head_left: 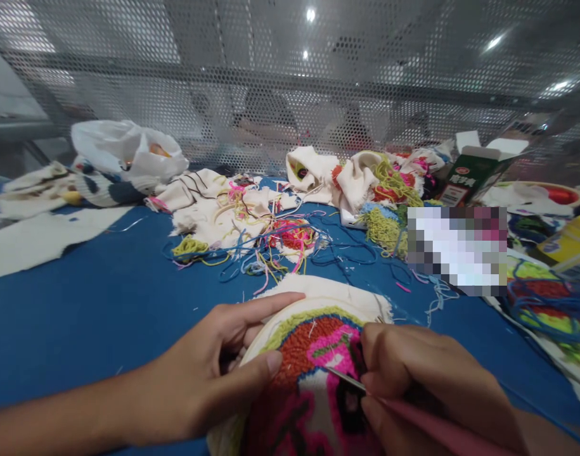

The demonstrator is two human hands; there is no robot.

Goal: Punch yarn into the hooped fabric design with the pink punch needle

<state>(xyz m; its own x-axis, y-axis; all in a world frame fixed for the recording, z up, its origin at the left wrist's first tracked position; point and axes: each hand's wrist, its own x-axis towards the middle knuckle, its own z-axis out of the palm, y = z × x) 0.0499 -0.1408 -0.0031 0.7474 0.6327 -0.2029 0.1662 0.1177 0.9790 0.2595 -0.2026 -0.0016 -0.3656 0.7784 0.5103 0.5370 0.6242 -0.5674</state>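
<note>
My left hand (pixel 208 367) grips the left side of a round embroidery hoop (pixel 261 335), thumb on the stitched face and fingers behind the rim. The cloth carries looped yarn in lime green, blue, rust red (pixel 296 348), bright pink and black, with a pale patch in the lower middle. In my right hand (pixel 423 361) is a slim pink-handled tool (pixel 423 421) with a thin metal tip. That tip meets the work by the blue edge under the pink loops. My right fingers hide the hoop's right side. White cloth (pixel 318 288) sticks out past the far rim.
Tangled yarn (pixel 290 234) and cloth scraps (pixel 213 215) lie beyond the hoop on the blue table (pixel 104 329). A white plastic bag (pixel 128 152) sits far left, a green box (pixel 475 171) far right. A yellow container (pixel 572 244) stands at right. Perforated metal mesh (pixel 270 82) closes off the back.
</note>
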